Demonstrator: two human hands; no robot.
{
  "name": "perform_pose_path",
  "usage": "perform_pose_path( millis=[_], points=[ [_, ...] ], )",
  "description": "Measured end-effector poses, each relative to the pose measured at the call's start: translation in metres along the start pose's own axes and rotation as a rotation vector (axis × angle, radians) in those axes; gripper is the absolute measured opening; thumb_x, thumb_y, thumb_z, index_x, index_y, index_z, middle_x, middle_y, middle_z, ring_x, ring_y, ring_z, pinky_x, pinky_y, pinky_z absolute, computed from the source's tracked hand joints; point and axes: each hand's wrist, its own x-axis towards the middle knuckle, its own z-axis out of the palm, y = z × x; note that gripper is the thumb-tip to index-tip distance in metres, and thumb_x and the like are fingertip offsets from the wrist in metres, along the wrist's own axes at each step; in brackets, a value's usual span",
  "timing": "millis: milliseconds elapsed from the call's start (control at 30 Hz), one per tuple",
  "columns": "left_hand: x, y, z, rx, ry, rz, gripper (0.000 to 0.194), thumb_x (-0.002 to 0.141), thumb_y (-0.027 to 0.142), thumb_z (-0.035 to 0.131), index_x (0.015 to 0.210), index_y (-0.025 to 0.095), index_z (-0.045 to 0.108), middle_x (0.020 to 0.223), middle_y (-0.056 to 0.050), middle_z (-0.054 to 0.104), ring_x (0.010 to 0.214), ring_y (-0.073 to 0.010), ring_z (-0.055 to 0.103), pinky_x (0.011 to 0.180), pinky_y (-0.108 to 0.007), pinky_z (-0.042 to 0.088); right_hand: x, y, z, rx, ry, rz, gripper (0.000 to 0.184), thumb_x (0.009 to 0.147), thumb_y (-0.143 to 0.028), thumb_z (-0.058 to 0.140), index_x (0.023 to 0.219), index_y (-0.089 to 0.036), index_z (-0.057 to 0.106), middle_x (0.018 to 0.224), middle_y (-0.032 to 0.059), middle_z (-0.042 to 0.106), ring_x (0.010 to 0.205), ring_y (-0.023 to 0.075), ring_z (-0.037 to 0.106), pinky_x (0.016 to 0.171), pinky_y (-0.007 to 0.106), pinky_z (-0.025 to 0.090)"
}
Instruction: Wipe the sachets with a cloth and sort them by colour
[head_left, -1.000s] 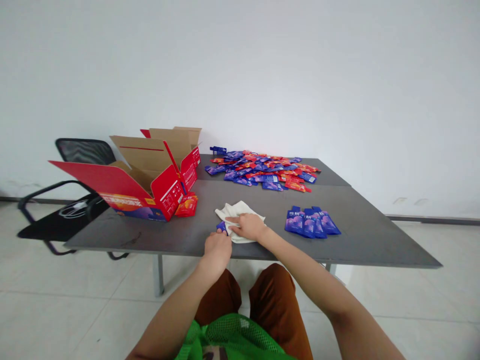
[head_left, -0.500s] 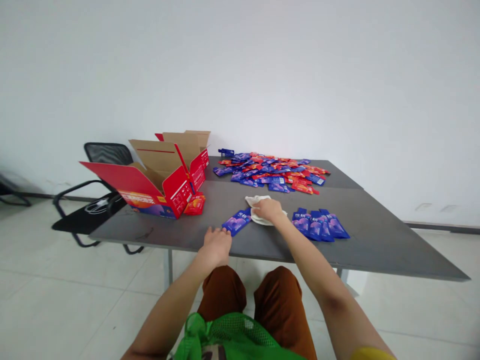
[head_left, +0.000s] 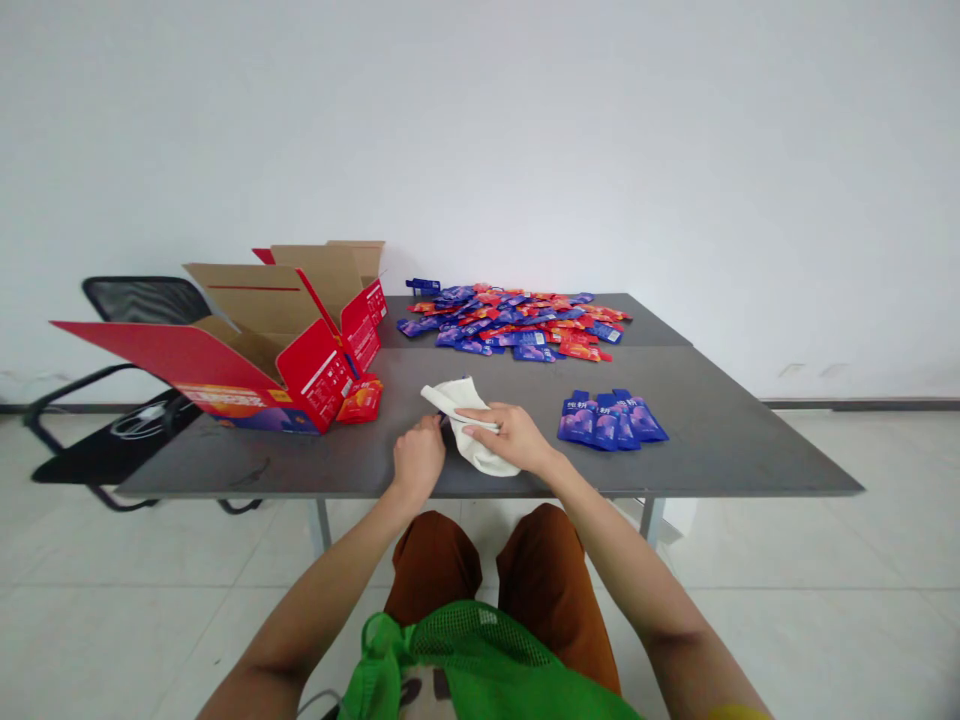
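The fingers of the left hand (head_left: 418,458) were curled in and appeared to pinch the dark edge of a blue packet (head_left: 448,434) near the table's front. The right hand (head_left: 517,438) gripped a folded white cloth (head_left: 471,456) between thumb and fingers. Half a second earlier the packet lay face up with its print showing; now the cloth covered nearly all of it, and whether it was off the table could not be told. That suggested the wiping of this packet was still in hand, perhaps on another part of it. To the right, apart from the hands, four overlapping packets (head_left: 606,424) lay fanned as before. To the left, red packets (head_left: 361,400) sat beside an open box (head_left: 319,375); beyond, a mixed pile (head_left: 517,322) spread over the table (head_left: 720,440).
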Motion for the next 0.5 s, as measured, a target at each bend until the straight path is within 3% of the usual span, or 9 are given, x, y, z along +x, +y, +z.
perform_pose_path(
  millis=[67, 167, 233, 400, 500],
  points=[
    [0.014, -0.013, 0.003, -0.301, -0.019, -0.097, 0.035, 0.09, 0.027, 0.036, 0.099, 0.008, 0.064, 0.09, -0.018, 0.068, 0.086, -0.0265, 0.066, 0.075, -0.036, 0.049, 0.001, -0.005, 0.013, -0.03, 0.031, -0.021, 0.045, 0.095, -0.051, 0.036, 0.134, -0.032, 0.048, 0.098, 0.0033, 0.059, 0.084, 0.0141, 0.057, 0.078, 0.023, 0.04],
    [0.029, -0.027, 0.01, -0.867, -0.193, -0.244, 0.024, 0.079, 0.019, 0.049, 0.093, 0.007, 0.064, 0.079, -0.011, 0.07, 0.075, -0.0217, 0.067, 0.066, -0.029, 0.051, 0.009, -0.013, 0.038, -0.108, 0.006, -0.077, 0.043, 0.092, -0.053, 0.04, 0.13, -0.035, 0.052, 0.11, 0.0051, 0.051, 0.092, 0.0149, 0.056, 0.082, 0.025, 0.04],
    [0.031, -0.03, 0.013, -1.112, -0.278, -0.324, 0.021, 0.074, 0.016, 0.053, 0.09, 0.007, 0.064, 0.07, -0.007, 0.069, 0.068, -0.0198, 0.066, 0.062, -0.029, 0.052, 0.017, -0.013, 0.051, -0.16, -0.05, -0.065, 0.044, 0.092, -0.055, 0.038, 0.13, -0.038, 0.051, 0.111, 0.0055, 0.049, 0.09, 0.015, 0.057, 0.08, 0.026, 0.042],
    [0.027, -0.022, 0.01, -1.274, -0.529, -0.426, 0.011, 0.077, 0.012, 0.051, 0.081, 0.008, 0.061, 0.063, -0.005, 0.066, 0.057, -0.0161, 0.065, 0.064, -0.035, 0.056, 0.054, 0.007, 0.051, -0.331, -0.109, 0.204, 0.048, 0.094, -0.056, 0.025, 0.134, -0.038, 0.046, 0.108, 0.0079, 0.057, 0.092, 0.0204, 0.06, 0.08, 0.032, 0.045],
    [0.026, -0.017, 0.004, -1.3, -0.54, -0.491, 0.013, 0.078, 0.005, 0.045, 0.076, 0.008, 0.058, 0.063, -0.006, 0.065, 0.061, -0.017, 0.066, 0.069, -0.039, 0.057, 0.07, 0.016, 0.041, -0.381, -0.187, 0.227, 0.05, 0.093, -0.058, 0.027, 0.131, -0.036, 0.051, 0.113, 0.0092, 0.056, 0.099, 0.0235, 0.059, 0.081, 0.034, 0.044]
  ],
)
